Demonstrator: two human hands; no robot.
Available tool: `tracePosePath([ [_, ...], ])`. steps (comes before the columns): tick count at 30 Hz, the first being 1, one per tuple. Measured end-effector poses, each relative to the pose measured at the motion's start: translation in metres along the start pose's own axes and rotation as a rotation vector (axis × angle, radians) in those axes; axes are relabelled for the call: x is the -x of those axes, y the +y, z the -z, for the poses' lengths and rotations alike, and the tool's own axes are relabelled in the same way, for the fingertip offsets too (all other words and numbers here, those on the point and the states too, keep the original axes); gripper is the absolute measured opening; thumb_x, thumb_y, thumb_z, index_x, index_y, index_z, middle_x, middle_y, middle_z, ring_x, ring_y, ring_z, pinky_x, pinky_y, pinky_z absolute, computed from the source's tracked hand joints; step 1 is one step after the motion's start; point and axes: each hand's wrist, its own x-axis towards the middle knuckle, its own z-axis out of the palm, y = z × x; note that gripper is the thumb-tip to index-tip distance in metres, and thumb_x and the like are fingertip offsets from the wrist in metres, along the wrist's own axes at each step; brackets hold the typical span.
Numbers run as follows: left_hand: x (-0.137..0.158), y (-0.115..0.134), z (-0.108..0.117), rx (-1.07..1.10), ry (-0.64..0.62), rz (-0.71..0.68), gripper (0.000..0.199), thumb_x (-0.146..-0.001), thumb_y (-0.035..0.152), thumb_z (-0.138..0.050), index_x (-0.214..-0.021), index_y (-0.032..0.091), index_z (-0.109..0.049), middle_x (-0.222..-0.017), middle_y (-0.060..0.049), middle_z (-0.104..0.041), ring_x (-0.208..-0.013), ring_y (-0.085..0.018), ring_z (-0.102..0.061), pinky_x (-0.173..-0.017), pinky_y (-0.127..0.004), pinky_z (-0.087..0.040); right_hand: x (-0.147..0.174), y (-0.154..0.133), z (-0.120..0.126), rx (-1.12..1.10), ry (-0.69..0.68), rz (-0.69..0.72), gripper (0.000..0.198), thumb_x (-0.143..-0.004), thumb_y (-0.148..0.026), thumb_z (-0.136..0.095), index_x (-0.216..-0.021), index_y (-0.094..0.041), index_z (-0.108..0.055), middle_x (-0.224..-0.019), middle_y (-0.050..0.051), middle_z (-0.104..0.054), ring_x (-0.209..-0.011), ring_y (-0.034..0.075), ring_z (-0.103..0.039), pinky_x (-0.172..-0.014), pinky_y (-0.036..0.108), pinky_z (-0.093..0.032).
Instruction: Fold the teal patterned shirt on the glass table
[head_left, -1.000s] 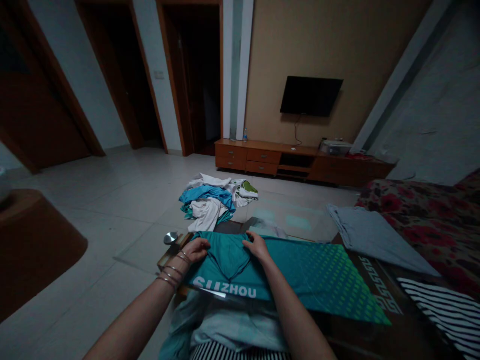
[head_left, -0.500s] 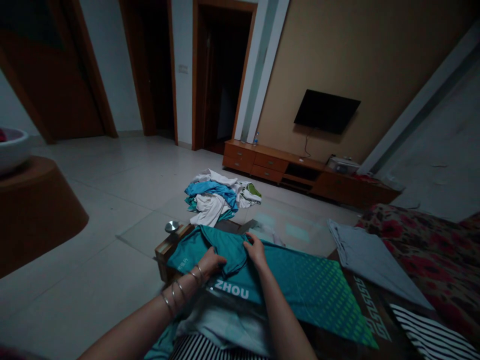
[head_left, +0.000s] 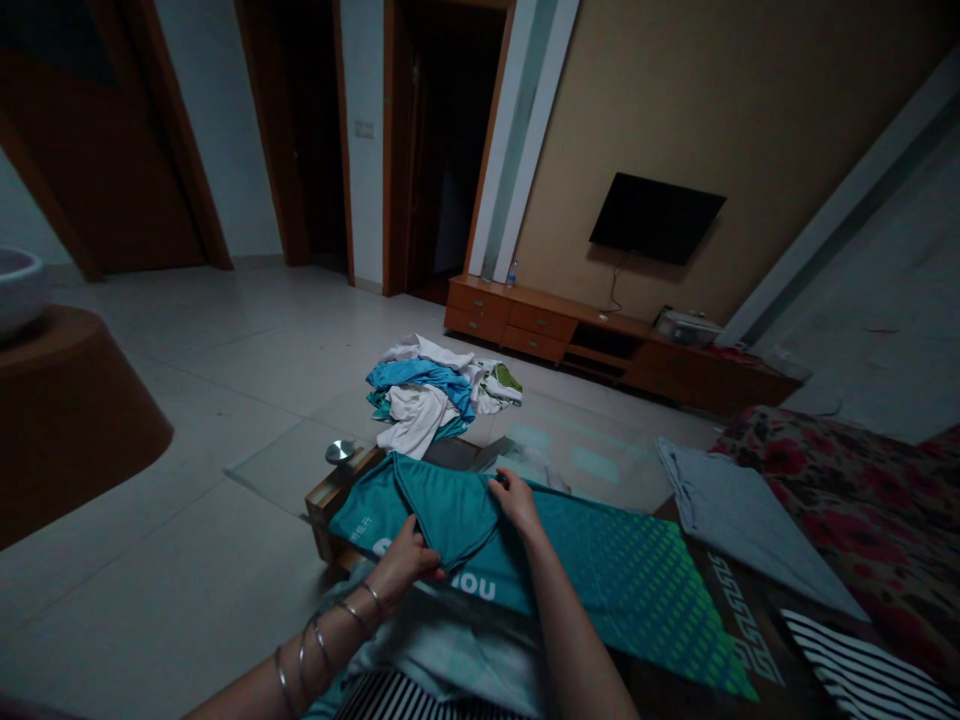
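Teal polyester jersey with white lettering (head_left: 585, 560) lies spread flat across the glass-topped wooden counter (head_left: 330, 495), its sleeve folded inward over the chest, judging by the crease. The left hand (head_left: 405, 560) (bangles on the wrist) pinches the folded flap's lower edge, fingers curled under the cloth; the right hand (head_left: 514, 500) presses and grips its upper edge, arm stretched forward. Beyond sits a heap of white and blue clothes (head_left: 431, 395); a grey folded garment (head_left: 739, 530) lies to the right.
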Motion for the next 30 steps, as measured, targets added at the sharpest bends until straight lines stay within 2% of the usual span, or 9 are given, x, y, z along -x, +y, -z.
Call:
tracePosePath([
  [2, 0.001, -0.005, 0.004, 0.003, 0.023, 0.041, 0.096, -0.062, 0.015, -0.061, -0.142, 0.015, -0.009, -0.069, 0.007, -0.051, -0.055, -0.012, -0.057, -0.06, -0.029, -0.052, -0.004, -0.007, -0.003, 0.033, 0.019, -0.005, 0.041, -0.085, -0.035, -0.051, -0.119, -0.014, -0.062, -0.1, 0.01, -0.069, -0.093, 0.023, -0.064, -0.084, 0.031, -0.047],
  [4, 0.003, -0.008, 0.012, -0.131, 0.063, 0.026, 0.097, -0.066, 0.015, -0.057, -0.145, 0.013, -0.001, -0.077, 0.002, -0.054, -0.062, -0.015, -0.06, -0.06, -0.03, -0.052, -0.004, -0.014, -0.005, 0.059, 0.036, -0.025, 0.039, -0.087, -0.036, -0.048, -0.117, -0.015, -0.063, -0.107, 0.011, -0.068, -0.098, 0.023, -0.062, -0.086, 0.032, -0.045],
  [7, 0.003, -0.004, 0.027, -0.55, 0.222, -0.304, 0.073, -0.074, 0.016, -0.05, -0.142, 0.015, -0.024, -0.101, -0.008, -0.057, -0.088, -0.02, -0.061, -0.081, -0.038, -0.052, 0.003, -0.025, -0.005, 0.134, 0.059, -0.05, 0.038, -0.09, -0.036, -0.046, -0.116, -0.016, -0.064, -0.111, 0.014, -0.065, -0.103, 0.025, -0.06, -0.089, 0.034, -0.044],
  [10, -0.009, 0.008, 0.031, -0.938, 0.315, -0.702, 0.047, -0.083, 0.015, -0.039, -0.13, 0.015, -0.047, -0.128, -0.013, -0.05, -0.121, -0.023, -0.046, -0.105, -0.043, -0.037, 0.015, -0.039, -0.005, 0.309, 0.143, -0.054, 0.037, -0.089, -0.032, -0.048, -0.119, -0.016, -0.062, -0.116, 0.018, -0.06, -0.111, 0.031, -0.053, -0.092, 0.042, -0.04],
  [12, -0.025, 0.016, 0.024, -1.15, 0.318, -0.787, 0.045, -0.087, 0.016, -0.036, -0.13, 0.015, -0.05, -0.14, -0.013, -0.043, -0.132, -0.025, -0.036, -0.108, -0.046, -0.032, 0.022, -0.049, -0.01, 0.386, 0.17, 0.013, 0.037, -0.089, -0.027, -0.047, -0.122, -0.017, -0.06, -0.124, 0.018, -0.056, -0.118, 0.032, -0.048, -0.096, 0.045, -0.037],
  [17, -0.07, 0.017, 0.012, -1.518, 0.35, -0.678, 0.052, -0.092, 0.034, -0.039, -0.138, 0.012, -0.042, -0.151, -0.016, -0.028, -0.14, -0.03, -0.021, -0.11, -0.056, -0.02, 0.032, -0.05, -0.033, 0.401, 0.034, 0.243, 0.042, -0.091, -0.025, -0.047, -0.131, -0.016, -0.052, -0.143, 0.013, -0.042, -0.135, 0.028, -0.032, -0.109, 0.044, -0.025],
  [22, -0.088, 0.005, 0.037, -1.607, 0.37, -0.6, 0.061, -0.091, 0.047, -0.037, -0.139, 0.009, -0.041, -0.149, -0.018, -0.03, -0.139, -0.031, -0.024, -0.11, -0.055, -0.019, 0.028, -0.022, -0.036, 0.419, -0.027, 0.195, 0.047, -0.091, -0.03, -0.047, -0.136, -0.014, -0.046, -0.145, 0.013, -0.038, -0.137, 0.026, -0.029, -0.11, 0.045, -0.024],
  [26, -0.09, 0.005, 0.058, -1.649, 0.425, -0.616, 0.064, -0.092, 0.048, -0.033, -0.14, 0.005, -0.038, -0.15, -0.018, -0.028, -0.14, -0.031, -0.02, -0.11, -0.057, -0.016, 0.02, -0.004, -0.021, 0.401, -0.013, 0.161, 0.048, -0.092, -0.031, -0.047, -0.137, -0.015, -0.045, -0.146, 0.012, -0.037, -0.138, 0.025, -0.027, -0.111, 0.044, -0.022],
  [30, -0.089, 0.01, 0.059, -1.69, 0.455, -0.599, 0.064, -0.093, 0.046, -0.03, -0.139, 0.003, -0.038, -0.15, -0.02, -0.025, -0.14, -0.033, -0.02, -0.107, -0.062, -0.019, 0.02, 0.0, -0.005, 0.365, 0.032, 0.122, 0.051, -0.092, -0.035, -0.048, -0.137, -0.012, -0.043, -0.147, 0.014, -0.035, -0.138, 0.024, -0.027, -0.112, 0.042, -0.023],
])
